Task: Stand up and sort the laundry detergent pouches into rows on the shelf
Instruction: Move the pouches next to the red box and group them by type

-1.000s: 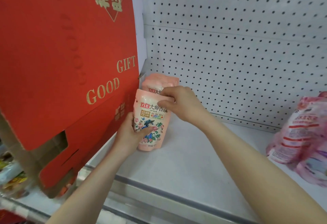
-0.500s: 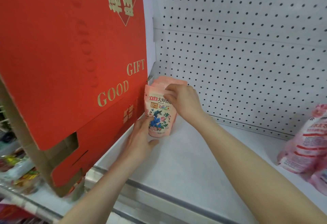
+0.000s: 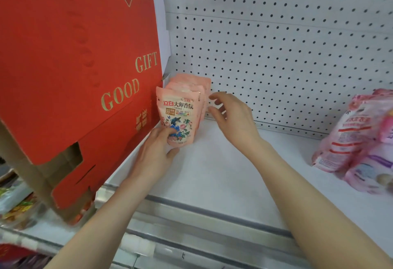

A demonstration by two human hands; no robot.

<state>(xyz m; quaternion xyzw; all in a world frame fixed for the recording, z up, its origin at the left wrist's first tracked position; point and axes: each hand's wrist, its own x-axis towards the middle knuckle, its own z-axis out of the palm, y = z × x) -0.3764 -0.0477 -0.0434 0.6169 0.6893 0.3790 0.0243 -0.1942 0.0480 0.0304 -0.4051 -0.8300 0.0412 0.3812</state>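
**Shelf, white** [image 3: 223,173]: holds two groups of soft packs, well apart.

1. **Row of pouches** [image 3: 192,82], far-left corner. Peach-pink, upright, one behind another, running back to the pegboard panel [image 3: 276,56]. The exact count cannot be told, as the rear ones show only their top edges.
2. **Front pouch** [image 3: 177,117]. Peach, with a floral print and red and dark lettering. It stands upright at the head of the row, touching the pouch behind it, with its base on the shelf.
3. **Heap of pink bags** [image 3: 357,141], right end. Larger, lying on their sides and stacked on one another, partly cut off by the picture edge.

**Red gift box** [image 3: 74,66]: cardboard with gold "GOOD GIFT" lettering. It tilts and stands just left of the row. A cut-out hand hole shows in its lower side; its contents are not visible.

**Hands**
- **Left hand** [image 3: 157,151]: grasps the front pouch at its lower left corner, thumb across the print and fingers under the base.
- **Right hand** [image 3: 231,115]: released, fingers spread and loosely bent, holding nothing. It is just right of the row and above the shelf. Whether the fingertips touch a pouch cannot be told.

**Edges and room**
- The row is hemmed in by the box on the left and the pegboard behind.
- Bare shelf runs from the row's right side to the heap, and forward to the grey front rail [image 3: 202,222].
- Both forearms cross that rail.
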